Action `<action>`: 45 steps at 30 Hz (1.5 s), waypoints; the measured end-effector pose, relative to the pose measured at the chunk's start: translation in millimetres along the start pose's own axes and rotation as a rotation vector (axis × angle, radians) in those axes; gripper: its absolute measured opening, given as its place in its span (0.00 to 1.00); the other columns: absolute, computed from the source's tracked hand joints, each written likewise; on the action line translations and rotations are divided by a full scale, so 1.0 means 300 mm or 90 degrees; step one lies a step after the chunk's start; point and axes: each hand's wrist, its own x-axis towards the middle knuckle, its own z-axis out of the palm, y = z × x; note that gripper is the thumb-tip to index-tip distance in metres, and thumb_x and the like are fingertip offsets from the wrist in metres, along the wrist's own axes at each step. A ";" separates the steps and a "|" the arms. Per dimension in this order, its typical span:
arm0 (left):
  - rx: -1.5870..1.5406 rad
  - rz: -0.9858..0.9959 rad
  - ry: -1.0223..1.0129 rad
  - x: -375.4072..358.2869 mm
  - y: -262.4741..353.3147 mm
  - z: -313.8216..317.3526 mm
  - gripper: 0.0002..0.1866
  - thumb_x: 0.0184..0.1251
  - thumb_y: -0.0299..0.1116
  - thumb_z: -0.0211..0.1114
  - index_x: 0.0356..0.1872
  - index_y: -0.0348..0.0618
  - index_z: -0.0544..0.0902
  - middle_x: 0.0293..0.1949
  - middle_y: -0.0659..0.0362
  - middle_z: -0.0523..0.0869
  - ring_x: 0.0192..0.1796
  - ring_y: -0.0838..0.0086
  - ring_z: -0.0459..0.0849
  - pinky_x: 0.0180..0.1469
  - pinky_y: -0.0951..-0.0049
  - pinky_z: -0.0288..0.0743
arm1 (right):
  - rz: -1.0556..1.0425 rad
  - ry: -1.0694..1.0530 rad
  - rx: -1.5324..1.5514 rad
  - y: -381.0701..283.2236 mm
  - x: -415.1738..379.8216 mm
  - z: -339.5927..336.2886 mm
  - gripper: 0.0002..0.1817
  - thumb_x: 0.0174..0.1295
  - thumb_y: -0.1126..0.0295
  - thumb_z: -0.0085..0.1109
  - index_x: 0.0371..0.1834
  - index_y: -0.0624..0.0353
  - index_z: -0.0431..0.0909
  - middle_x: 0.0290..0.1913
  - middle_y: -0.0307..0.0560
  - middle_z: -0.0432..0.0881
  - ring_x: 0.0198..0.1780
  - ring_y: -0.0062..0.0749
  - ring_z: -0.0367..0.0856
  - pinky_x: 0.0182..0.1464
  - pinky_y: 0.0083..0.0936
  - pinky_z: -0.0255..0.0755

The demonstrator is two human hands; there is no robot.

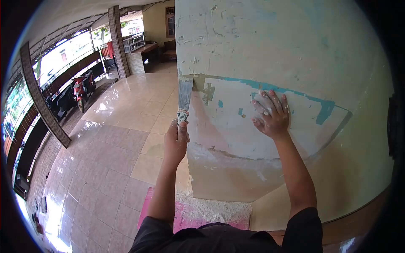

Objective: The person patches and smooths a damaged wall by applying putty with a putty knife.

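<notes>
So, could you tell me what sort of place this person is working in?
Probably a tiled, covered porch of a house: a glossy tiled floor, parked motorbikes by the open side, and a patchy wall that the left hand scrapes with a putty knife.

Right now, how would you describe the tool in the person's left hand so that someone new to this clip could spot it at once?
Start at the big wall with peeling blue paint, then go to its left corner edge. There the left hand grips a scraper, its flat grey blade pointing up along the corner. Unlike the right hand, spread bare on the wall, this hand holds the only tool.
</notes>
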 end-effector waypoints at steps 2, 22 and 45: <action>-0.011 0.010 0.010 -0.006 -0.004 0.013 0.20 0.78 0.46 0.49 0.41 0.35 0.74 0.20 0.62 0.73 0.22 0.79 0.73 0.26 0.75 0.67 | 0.000 0.004 0.003 0.001 0.003 -0.002 0.24 0.61 0.47 0.55 0.62 0.31 0.74 0.70 0.36 0.69 0.74 0.37 0.61 0.75 0.52 0.46; -0.012 -0.016 0.007 0.003 0.026 0.070 0.21 0.79 0.45 0.48 0.45 0.32 0.74 0.22 0.61 0.75 0.23 0.79 0.73 0.26 0.75 0.67 | 0.006 0.005 0.008 0.003 0.003 -0.007 0.23 0.60 0.47 0.54 0.59 0.32 0.76 0.69 0.35 0.70 0.73 0.35 0.63 0.75 0.50 0.46; -0.082 -0.013 0.015 -0.008 -0.002 0.079 0.20 0.79 0.44 0.48 0.46 0.33 0.74 0.24 0.64 0.72 0.23 0.82 0.70 0.27 0.78 0.65 | 0.016 0.014 0.018 0.002 0.001 -0.005 0.21 0.61 0.47 0.53 0.58 0.33 0.77 0.68 0.34 0.71 0.72 0.35 0.64 0.75 0.50 0.47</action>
